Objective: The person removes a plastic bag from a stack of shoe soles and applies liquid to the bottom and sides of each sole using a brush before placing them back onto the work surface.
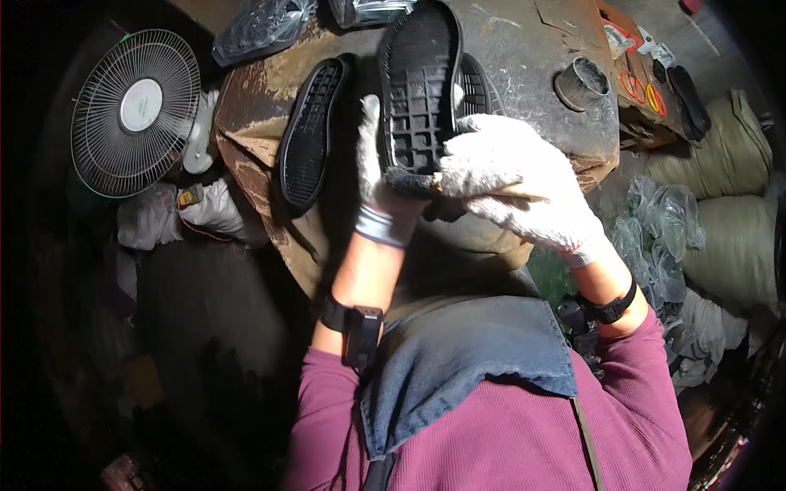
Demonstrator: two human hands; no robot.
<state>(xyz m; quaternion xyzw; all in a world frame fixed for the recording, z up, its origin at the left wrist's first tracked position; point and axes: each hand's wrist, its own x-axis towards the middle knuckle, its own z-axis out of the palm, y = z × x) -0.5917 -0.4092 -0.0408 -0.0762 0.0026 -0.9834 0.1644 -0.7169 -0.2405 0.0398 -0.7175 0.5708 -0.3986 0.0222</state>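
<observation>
A black shoe sole (421, 90) is held up over the near side of the table, its gridded hollow side facing me and its heel end towards me. My left hand (383, 168), in a white knit glove, grips it round the left side and underneath. At the heel edge is my gloved right hand (524, 176), its fingers closed; a small brownish tip shows there, too little to name. Another black sole (313, 135) lies on the table to the left. Part of a further sole (475, 86) shows behind the held one.
The worn table (524, 49) carries a dark round tin (582, 83) at the right and plastic-wrapped bundles (264, 31) at the far left. A fan (141, 106) stands left of it. Scissors (643, 90) lie on a right-hand box, near stuffed sacks (729, 245).
</observation>
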